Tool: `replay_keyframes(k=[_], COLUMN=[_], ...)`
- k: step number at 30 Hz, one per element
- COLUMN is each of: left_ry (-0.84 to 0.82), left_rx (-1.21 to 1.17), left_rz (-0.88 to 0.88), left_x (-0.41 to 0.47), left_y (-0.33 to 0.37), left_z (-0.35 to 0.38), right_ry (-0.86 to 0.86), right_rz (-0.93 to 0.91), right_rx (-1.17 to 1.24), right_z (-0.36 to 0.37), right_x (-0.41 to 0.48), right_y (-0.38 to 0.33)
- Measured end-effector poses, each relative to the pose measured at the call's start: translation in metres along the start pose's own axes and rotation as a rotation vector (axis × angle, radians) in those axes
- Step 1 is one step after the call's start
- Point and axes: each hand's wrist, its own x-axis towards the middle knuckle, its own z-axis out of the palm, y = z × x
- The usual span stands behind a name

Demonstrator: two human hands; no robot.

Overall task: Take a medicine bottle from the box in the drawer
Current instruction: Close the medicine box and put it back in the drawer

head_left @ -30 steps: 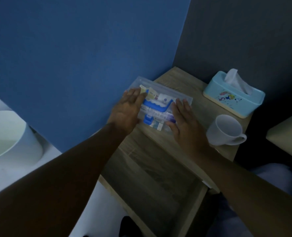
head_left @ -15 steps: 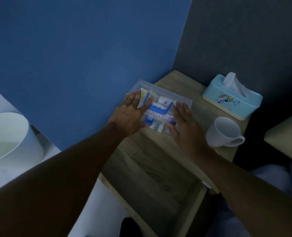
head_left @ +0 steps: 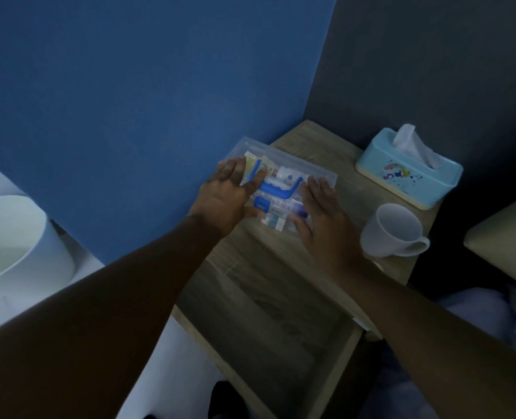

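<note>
There is only one view, from a camera on the person's head. It looks forward and steeply down on a wooden bedside table (head_left: 320, 140) that stands in the corner between a blue wall (head_left: 148, 95) and a dark grey wall (head_left: 432, 55). Both forearms enter from the lower edge and reach away from the lens, so the camera is near, directly above the open drawer (head_left: 269, 316). The wide lens bends the edges of the picture. The light is dim, and small details are hard to read.
</note>
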Motion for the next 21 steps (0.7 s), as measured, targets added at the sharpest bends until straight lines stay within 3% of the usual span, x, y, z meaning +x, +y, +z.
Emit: replay_keyframes(k=[12,16,19,21], left_ry=[0.09,0.192,0.302,0.281], left_rx=[-0.047,-0.351,-0.537,-0.637], left_rz=[-0.033,-0.148,-0.314,-0.442], left_x=[-0.004,-0.003,0.003,0.01], left_y=[0.003,-0.003,-0.007,-0.009], left_z=[0.006,-0.005,-0.006,-0.007], right_ry=[0.019,0.083,0.17,0.107], right_rz=[0.032,0.138,0.345,0.557], right_rx=[0.106,0.302,0.415,0.521], right_z=[0.0,-0.013,-0.019,-0.02], right_x=[0.0,0.015,0.025,0.034], right_y=[-0.004,-0.005,-0.005,-0.003])
